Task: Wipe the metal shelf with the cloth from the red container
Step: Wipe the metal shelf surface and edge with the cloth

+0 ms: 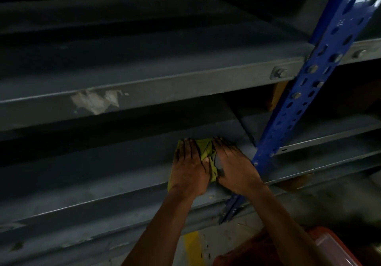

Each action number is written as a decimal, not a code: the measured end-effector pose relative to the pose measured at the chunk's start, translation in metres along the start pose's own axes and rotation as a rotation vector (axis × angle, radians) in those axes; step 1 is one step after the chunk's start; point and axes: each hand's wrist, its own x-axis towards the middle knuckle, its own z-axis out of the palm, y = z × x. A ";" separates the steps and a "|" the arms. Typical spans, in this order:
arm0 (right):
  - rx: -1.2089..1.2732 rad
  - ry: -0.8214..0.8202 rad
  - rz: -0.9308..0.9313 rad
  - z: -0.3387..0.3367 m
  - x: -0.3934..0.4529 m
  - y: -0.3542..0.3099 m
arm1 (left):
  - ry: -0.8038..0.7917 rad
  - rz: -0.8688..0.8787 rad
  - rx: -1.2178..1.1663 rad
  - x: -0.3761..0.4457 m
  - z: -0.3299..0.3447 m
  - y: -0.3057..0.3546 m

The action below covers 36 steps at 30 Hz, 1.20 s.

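Note:
A yellow-green cloth (206, 149) lies on the lower grey metal shelf (92, 175), near its right end. My left hand (188, 169) presses flat on the cloth's left part, fingers stretched forward. My right hand (233, 162) lies flat on its right part, close to the blue upright. Both palms cover most of the cloth; only a strip between them and its edges show. The red container (321, 245) sits on the floor at the bottom right, partly hidden by my right forearm.
A blue perforated upright (309, 88) rises just right of my hands. An upper grey shelf (144, 80) with a torn sticker patch (97, 101) overhangs the lower one. A yellow floor line (193, 247) runs under the rack. Another shelf bay extends right.

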 end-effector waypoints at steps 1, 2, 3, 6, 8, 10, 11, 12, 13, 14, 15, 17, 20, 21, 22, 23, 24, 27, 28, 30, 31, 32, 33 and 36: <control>0.006 -0.006 0.006 0.000 -0.001 0.000 | -0.004 -0.006 0.001 0.001 -0.001 -0.001; 0.011 -0.011 0.014 0.000 -0.001 0.001 | -0.003 -0.018 0.000 0.004 0.000 -0.001; 0.015 -0.015 0.020 0.000 -0.001 0.002 | 0.002 -0.032 -0.002 0.007 0.001 -0.002; 0.023 -0.040 0.046 0.003 0.000 0.004 | -0.006 -0.068 0.000 0.019 0.001 -0.002; 0.033 -0.047 0.056 0.004 -0.001 0.003 | -0.038 -0.088 0.001 0.025 0.000 -0.001; 0.045 -0.031 0.058 0.003 -0.001 0.002 | -0.046 -0.093 0.014 0.030 -0.002 0.001; 0.052 -0.016 0.059 0.003 -0.002 0.001 | -0.050 -0.091 0.026 0.032 -0.003 0.003; 0.062 0.003 0.061 0.002 -0.003 0.000 | -0.059 -0.090 0.037 0.033 -0.002 0.005; 0.076 0.021 0.063 0.002 -0.003 -0.001 | -0.072 -0.086 0.051 0.034 -0.002 0.007; 0.095 0.035 0.066 0.001 -0.004 -0.001 | -0.085 -0.082 0.063 0.036 -0.002 0.009; 0.121 0.044 0.073 0.000 -0.004 -0.001 | -0.092 -0.078 0.072 0.039 -0.002 0.012; 0.209 0.060 0.078 -0.002 -0.005 0.000 | -0.091 -0.057 0.082 0.046 0.001 0.018; 0.412 0.084 0.130 -0.007 -0.007 0.001 | -0.124 0.004 0.055 0.050 0.005 0.027; 0.472 0.088 0.150 -0.009 -0.006 0.001 | -0.133 0.043 0.024 0.049 0.007 0.027; 0.496 0.091 0.143 -0.010 -0.006 0.001 | -0.135 0.087 -0.014 0.048 0.007 0.024; 0.483 0.085 0.113 -0.010 -0.005 -0.001 | -0.133 0.129 -0.084 0.046 0.006 0.021; 0.449 0.066 0.077 -0.009 -0.004 -0.003 | -0.125 0.148 -0.221 0.046 0.003 0.016; 0.222 0.031 0.024 -0.005 0.003 -0.017 | -0.160 -0.044 -0.876 0.047 -0.010 0.000; 0.121 0.038 0.032 -0.003 0.008 -0.023 | -0.158 -0.116 -1.074 0.045 -0.014 -0.005; -0.057 0.046 0.058 0.001 0.017 -0.033 | -0.082 -0.206 -1.316 0.038 -0.021 -0.015; -0.119 0.051 0.067 0.003 0.021 -0.036 | -0.044 -0.233 -1.373 0.033 -0.024 -0.020; -0.165 0.061 0.075 0.005 0.025 -0.036 | -0.018 -0.243 -1.375 0.027 -0.028 -0.023; -0.202 0.070 0.087 0.007 0.029 -0.035 | 0.001 -0.231 -1.340 0.021 -0.030 -0.027; -0.267 0.076 0.171 0.007 0.041 -0.027 | -0.008 -0.102 -1.136 0.006 -0.027 -0.040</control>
